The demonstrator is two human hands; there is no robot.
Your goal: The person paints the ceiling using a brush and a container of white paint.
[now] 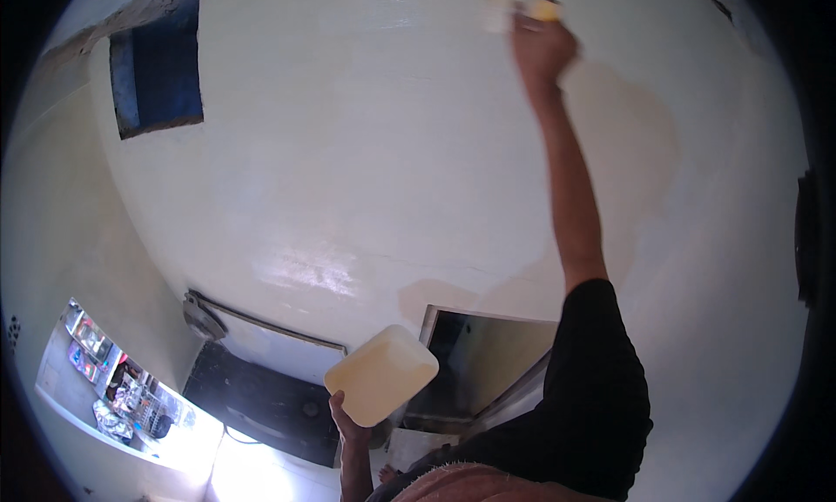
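The right hand (pixel 542 49) is raised high against the broad pale plastered wall (pixel 366 154), fingers closed around a small yellow-handled painting tool (pixel 522 10) whose pale head touches the wall near the upper edge of view; the tool is blurred and its exact kind cannot be told. Bare wall lies open to either side of the arm. The left hand (pixel 347 419) is held low, fingers clamped on the lower edge of a cream rectangular plastic container (pixel 381 374), tilted with one flat face toward the camera; its contents are not visible. A dark blue-tinted window opening (pixel 157 67) sits in the wall at upper left. Behind the container, a dark doorway (pixel 475 358) is partly covered by the black sleeve (pixel 601 389). A recessed shelf of small colourful items (pixel 113 389) at lower left is too small to identify.
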